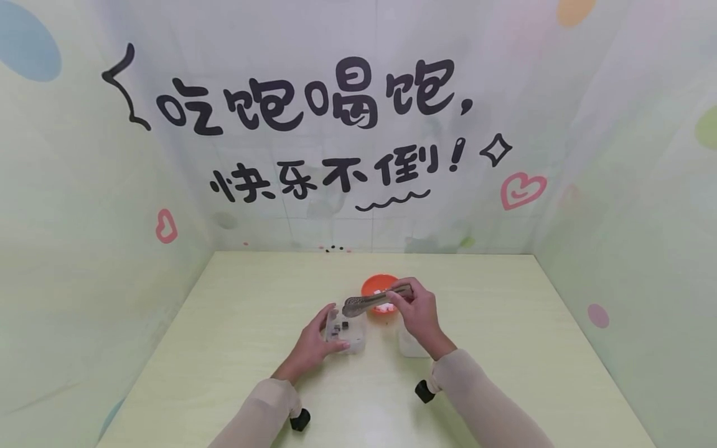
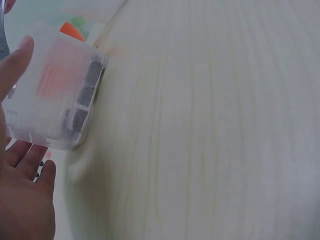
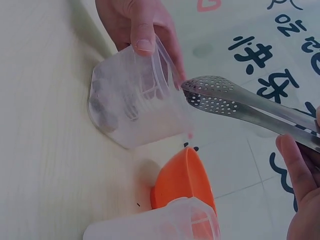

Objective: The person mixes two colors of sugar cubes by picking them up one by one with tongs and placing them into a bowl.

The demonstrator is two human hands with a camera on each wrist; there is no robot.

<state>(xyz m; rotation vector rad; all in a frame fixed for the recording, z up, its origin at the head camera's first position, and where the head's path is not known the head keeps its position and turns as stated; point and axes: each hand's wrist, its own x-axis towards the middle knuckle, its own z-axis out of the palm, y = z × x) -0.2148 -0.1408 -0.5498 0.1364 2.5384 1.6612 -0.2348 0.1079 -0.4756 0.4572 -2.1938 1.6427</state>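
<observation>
My left hand grips a clear plastic box by its side, thumb at the near wall and fingers at the far side. Several dark cubes lie at the bottom of this box. Metal tongs with perforated ends are held in my right hand. Their tips hang just above the box's opening. In the right wrist view the tong ends lie close together, with something dark between them that I cannot make out.
An orange bowl with white pieces stands behind, between the hands. A second clear plastic container sits under my right wrist. The pale wooden table meets printed curtains at the back and sides.
</observation>
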